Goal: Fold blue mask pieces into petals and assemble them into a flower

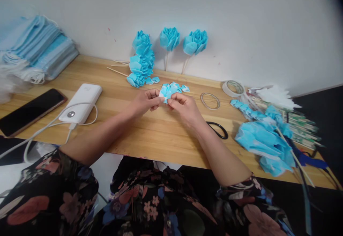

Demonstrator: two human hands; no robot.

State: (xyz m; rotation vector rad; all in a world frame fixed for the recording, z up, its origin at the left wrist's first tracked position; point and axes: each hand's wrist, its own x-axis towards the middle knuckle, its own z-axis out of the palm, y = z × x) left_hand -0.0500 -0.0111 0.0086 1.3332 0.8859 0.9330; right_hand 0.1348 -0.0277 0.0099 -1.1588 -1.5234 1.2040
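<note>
In the middle of the table, my left hand [146, 103] and my right hand [186, 110] pinch a blue-and-white petal piece [164, 93] between thumbs and fingers. Its lower edge is partly covered by the fingertips. More folded blue pieces [175, 86] lie close behind it, and I cannot tell where one ends and another begins. A small loose petal [185, 88] rests just beyond my right hand, and a few others [152, 80] lie beyond my left. Several finished blue flowers on sticks [139, 64] are piled farther back.
Two blue flowers [195, 42] lean on the wall. Blue masks [45, 50], a phone [32, 111] and a power bank [81, 102] occupy the left. To the right are tape rolls [233, 88], a black ring [223, 136], crumpled blue material [262, 141] and blue-handled scissors [312, 160].
</note>
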